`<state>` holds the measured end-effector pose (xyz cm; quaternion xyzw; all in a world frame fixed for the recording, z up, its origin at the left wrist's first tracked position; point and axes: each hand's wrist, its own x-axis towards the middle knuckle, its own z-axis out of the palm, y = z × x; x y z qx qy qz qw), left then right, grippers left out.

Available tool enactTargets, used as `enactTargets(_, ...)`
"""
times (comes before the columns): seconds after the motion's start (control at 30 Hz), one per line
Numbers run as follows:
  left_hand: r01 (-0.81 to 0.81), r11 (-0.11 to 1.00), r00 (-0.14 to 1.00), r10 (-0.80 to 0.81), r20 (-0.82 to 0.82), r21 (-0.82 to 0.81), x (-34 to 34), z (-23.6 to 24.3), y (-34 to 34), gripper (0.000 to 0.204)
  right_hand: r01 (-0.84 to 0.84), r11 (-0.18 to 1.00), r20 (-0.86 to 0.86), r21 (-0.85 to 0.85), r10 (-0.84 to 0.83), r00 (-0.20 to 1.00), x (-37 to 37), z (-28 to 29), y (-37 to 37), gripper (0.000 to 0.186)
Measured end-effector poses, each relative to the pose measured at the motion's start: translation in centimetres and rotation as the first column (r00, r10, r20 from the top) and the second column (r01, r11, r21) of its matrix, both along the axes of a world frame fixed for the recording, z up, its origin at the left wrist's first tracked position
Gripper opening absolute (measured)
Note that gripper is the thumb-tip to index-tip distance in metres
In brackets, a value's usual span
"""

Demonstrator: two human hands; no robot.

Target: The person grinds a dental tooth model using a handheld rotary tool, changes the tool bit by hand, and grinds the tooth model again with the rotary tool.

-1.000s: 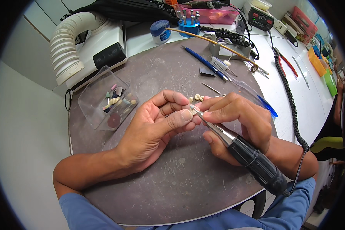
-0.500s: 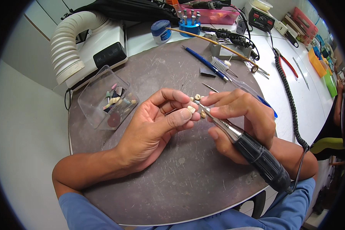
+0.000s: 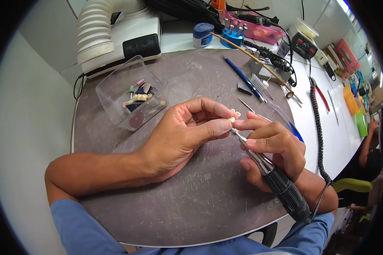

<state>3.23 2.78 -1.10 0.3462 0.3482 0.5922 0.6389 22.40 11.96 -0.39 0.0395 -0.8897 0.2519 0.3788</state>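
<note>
Between the thumb and fingers of my left hand [image 3: 195,127] I pinch a small cream dental crown [image 3: 231,120]. My right hand [image 3: 274,142] grips a rotary handpiece [image 3: 281,182], pen-like, with a black body, silver nose and coiled cable. Its small greyish bit [image 3: 234,130] points up at the crown and appears to touch its lower side, though my fingertips partly hide the contact. Several other tooth-coloured pieces [image 3: 237,113] lie on the grey board [image 3: 191,204] just beyond my fingertips.
A clear plastic box [image 3: 115,95] with burs and tooth-coloured pieces stands left. Beyond my right hand lie a blue pen-like tool [image 3: 241,76], a brush [image 3: 258,83] and a thin metal instrument [image 3: 253,109]. A white ribbed hose [image 3: 91,34], blue jar [image 3: 202,35] and bur stand [image 3: 232,37] line the back.
The view has shifted, so the scene sits differently. The crown has been turned in my left fingertips, and the handpiece's bit has come in below it, with both hands closer together.
</note>
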Motion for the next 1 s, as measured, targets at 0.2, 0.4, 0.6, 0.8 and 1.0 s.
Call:
enactTargets(0.2,-0.018,1.0,1.0,0.018,0.006,-0.022,0.1,-0.2,-0.1,0.018,0.03,0.999,0.011,-0.013,-0.029,1.0,-0.3,-0.2,0.0,0.026)
enactTargets(0.4,-0.012,1.0,0.998,0.012,-0.066,-0.004,0.4,0.1,-0.1,0.02,0.032,0.999,0.015,-0.019,-0.032,0.999,0.1,0.1,0.0,0.026)
enactTargets(0.6,-0.009,0.999,0.997,0.004,-0.082,-0.051,0.4,0.7,-0.2,0.018,0.073,0.996,0.004,-0.058,-0.073,0.997,0.3,-0.1,0.3,0.025)
enactTargets(0.8,-0.006,0.999,0.998,0.003,-0.069,-0.041,0.5,0.6,-0.2,0.016,0.095,0.988,-0.086,-0.125,-0.106,0.991,0.0,-0.1,0.1,0.026)
enactTargets(1.0,0.013,0.995,1.0,-0.015,-0.021,-0.101,0.4,1.0,-0.3,0.018,0.09,0.993,-0.014,-0.072,-0.091,0.996,0.0,-0.1,0.1,0.024)
